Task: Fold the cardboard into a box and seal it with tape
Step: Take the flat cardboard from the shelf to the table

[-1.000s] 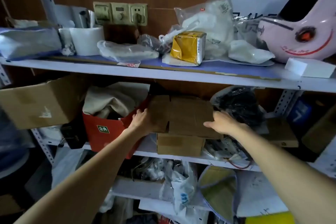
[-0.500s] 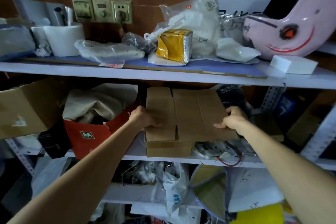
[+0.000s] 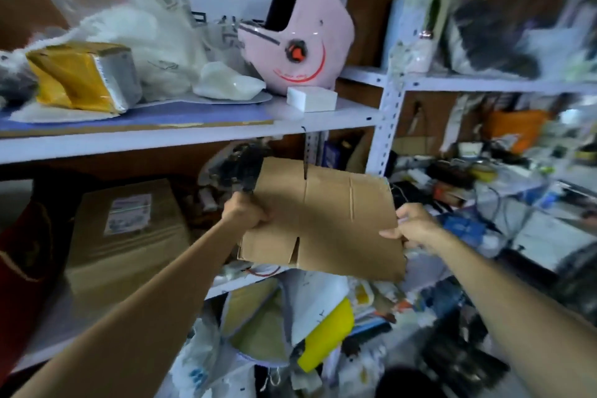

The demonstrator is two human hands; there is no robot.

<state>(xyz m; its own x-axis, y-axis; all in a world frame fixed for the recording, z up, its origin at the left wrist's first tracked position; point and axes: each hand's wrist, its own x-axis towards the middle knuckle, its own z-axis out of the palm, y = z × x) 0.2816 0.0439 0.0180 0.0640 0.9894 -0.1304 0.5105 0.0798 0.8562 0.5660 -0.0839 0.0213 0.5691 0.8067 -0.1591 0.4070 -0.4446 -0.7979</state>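
Both hands on the cardboard (image 3: 323, 220). It hangs in the air between them, in front of the shelving: a flat, unfolded sheet, brown face toward me. Creases run across it. One slot is cut in from the far edge, another from the near edge.

Left hand (image 3: 244, 212): fingers curled tight round the sheet's left edge, about midway along it. Knuckles toward me; the thumb I cannot make out.

Right hand (image 3: 416, 228): pinches the right edge, thumb tip on the upper face, the other fingers tucked under and out of sight.

The sheet's far edge sits higher than both hands; its near edge drops below them.

Above and beyond the left hand: the shelf (image 3: 193, 136) board, with a pink helmet (image 3: 300, 39) on it and a white block (image 3: 311, 98) just in front of the helmet. Further left on the same board, a yellow packet (image 3: 74, 77) beside pale plastic bags, blurred.

Left of the left hand, one level down: a brown box (image 3: 129, 226) with a printed label on top.

Above the right hand, slightly left: a white perforated post (image 3: 391, 90) between two bays. Right of the right hand: a cluttered bay, too blurred to name its contents.

Below both hands: heaped bags and paper.
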